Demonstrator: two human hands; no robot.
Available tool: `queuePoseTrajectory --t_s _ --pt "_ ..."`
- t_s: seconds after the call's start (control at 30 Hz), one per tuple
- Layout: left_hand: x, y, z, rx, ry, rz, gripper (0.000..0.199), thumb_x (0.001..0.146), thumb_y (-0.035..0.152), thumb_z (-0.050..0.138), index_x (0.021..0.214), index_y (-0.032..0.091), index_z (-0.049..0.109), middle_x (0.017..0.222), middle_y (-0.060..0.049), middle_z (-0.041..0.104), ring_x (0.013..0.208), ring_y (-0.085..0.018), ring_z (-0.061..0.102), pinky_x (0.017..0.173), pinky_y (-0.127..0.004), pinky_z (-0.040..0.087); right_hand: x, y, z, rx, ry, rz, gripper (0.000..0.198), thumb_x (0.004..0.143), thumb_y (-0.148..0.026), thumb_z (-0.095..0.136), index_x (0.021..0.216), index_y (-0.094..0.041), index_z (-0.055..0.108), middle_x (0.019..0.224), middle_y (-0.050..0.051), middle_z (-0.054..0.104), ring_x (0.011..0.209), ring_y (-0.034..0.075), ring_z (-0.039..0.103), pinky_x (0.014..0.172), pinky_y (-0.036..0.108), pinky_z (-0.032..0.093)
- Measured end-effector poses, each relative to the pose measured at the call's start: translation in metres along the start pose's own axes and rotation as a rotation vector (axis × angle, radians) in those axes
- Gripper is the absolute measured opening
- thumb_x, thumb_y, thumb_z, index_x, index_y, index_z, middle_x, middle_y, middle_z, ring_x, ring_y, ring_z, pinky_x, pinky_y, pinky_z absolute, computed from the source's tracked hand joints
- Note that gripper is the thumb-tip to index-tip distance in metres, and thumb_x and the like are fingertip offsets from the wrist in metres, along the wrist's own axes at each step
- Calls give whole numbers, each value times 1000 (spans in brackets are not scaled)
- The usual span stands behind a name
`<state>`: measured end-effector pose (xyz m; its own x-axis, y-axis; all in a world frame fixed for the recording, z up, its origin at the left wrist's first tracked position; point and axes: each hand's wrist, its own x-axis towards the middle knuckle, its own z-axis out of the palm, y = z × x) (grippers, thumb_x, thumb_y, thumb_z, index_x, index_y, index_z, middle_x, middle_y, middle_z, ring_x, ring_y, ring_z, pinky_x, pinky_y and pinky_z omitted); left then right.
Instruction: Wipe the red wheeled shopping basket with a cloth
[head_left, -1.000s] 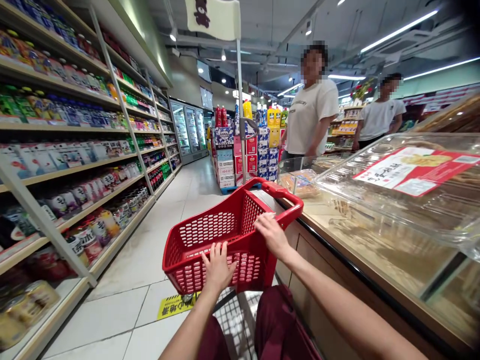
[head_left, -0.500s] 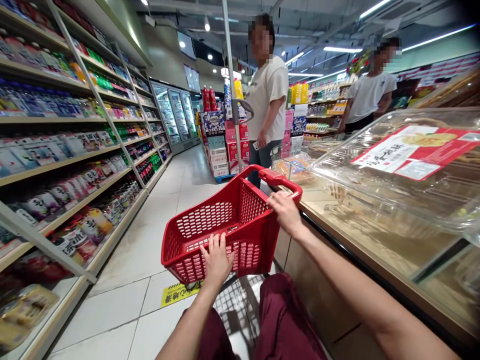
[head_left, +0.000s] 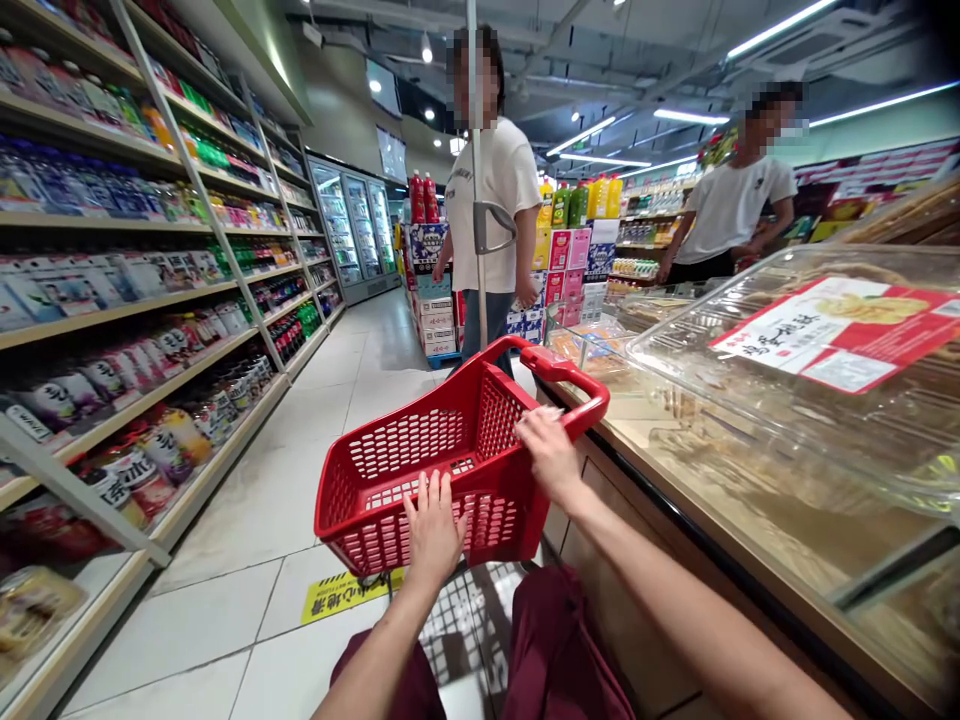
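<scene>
In front of my knees stands a red plastic shopping cart (head_left: 495, 520) with perforated basket walls; nothing shows inside its basket. Its handle (head_left: 581, 385) points toward the display counter at the right. My left hand (head_left: 435, 530) lies on the near side of the basket, fingers stretched apart over the top rim. My right hand (head_left: 551, 455) is at the rim's corner just below the handle, its fingers bent over the edge and slightly blurred. The undersides of the fingers are hidden.
Shelves of drinks (head_left: 127, 270) line the left side. A display counter (head_left: 675, 450) with clear plastic food boxes (head_left: 825, 330) runs along the right. One person (head_left: 487, 190) stands beyond the cart by a metal pole, another (head_left: 727, 210) behind the counter. A yellow floor sign (head_left: 341, 597) lies below.
The cart has shifted slightly left, and my right hand has slid left and down along its rim. The nearer person has moved left, behind the pole. My left hand stays on the basket's side.
</scene>
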<state>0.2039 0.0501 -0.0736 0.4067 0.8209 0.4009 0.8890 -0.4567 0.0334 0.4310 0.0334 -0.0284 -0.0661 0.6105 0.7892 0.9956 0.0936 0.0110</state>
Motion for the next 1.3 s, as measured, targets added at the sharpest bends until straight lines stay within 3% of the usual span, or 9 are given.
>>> queuePoseTrajectory --t_s 0.1,0.3,0.47,0.67,0.83,1.0,1.07,1.17,1.3 --pt "0 -1 -2 -27 2 11 57 77 30 43 130 11 34 137 -12 37 129 -29 24 103 -53 21 -6 -11 4 65 -67 -143 43 78 -1 36 109 -20 60 120 5 55 119 21 40 98 39 33" --pt "0 1 -2 -45 0 5 58 76 30 45 129 11 36 136 -12 38 128 -31 25 102 -54 23 -2 0 0 -29 73 117 38 79 -4 36 105 -14 62 117 12 55 118 25 39 97 44 33" --pt "0 -4 0 -54 18 19 57 78 32 42 130 10 35 134 -13 41 127 -30 29 102 -53 24 -5 -27 14 76 -54 -144 43 78 -1 35 106 -20 61 118 5 57 117 21 41 98 40 33" --pt "-3 -5 3 -54 54 28 59 76 28 43 131 10 32 136 -13 38 129 -27 26 103 -50 23 -2 -13 12 11 48 115 40 79 -3 35 108 -16 61 120 12 54 120 25 37 98 46 32" --pt "-3 -6 0 -52 22 38 59 76 28 43 131 10 31 137 -12 37 129 -26 25 104 -49 22 -12 -49 25 120 -56 -143 42 80 -2 36 110 -18 59 121 6 54 122 21 36 101 40 31" --pt "-2 -10 0 -87 23 62 57 77 27 44 131 11 32 136 -12 39 129 -25 26 105 -48 22 -3 -26 15 39 -25 109 40 79 -2 35 107 -15 60 123 12 52 123 25 34 99 47 30" --pt "2 -8 0 -143 25 22 54 78 27 42 129 11 34 134 -13 41 129 -26 27 104 -50 22 -1 -30 14 74 -69 125 40 76 -3 37 108 -13 60 125 14 50 124 26 33 101 46 28" --pt "19 1 -5 -298 85 -14 48 84 24 32 130 13 31 137 -13 37 129 -22 28 104 -50 21 0 -56 19 217 -203 56 54 70 -6 42 123 -12 47 131 12 43 126 26 29 103 45 25" --pt "54 24 -12 -514 128 92 47 85 22 27 132 17 27 141 -10 31 130 -17 25 105 -46 23 6 -71 21 422 -204 181 68 72 -12 37 138 -11 18 136 11 36 125 20 34 101 39 31"
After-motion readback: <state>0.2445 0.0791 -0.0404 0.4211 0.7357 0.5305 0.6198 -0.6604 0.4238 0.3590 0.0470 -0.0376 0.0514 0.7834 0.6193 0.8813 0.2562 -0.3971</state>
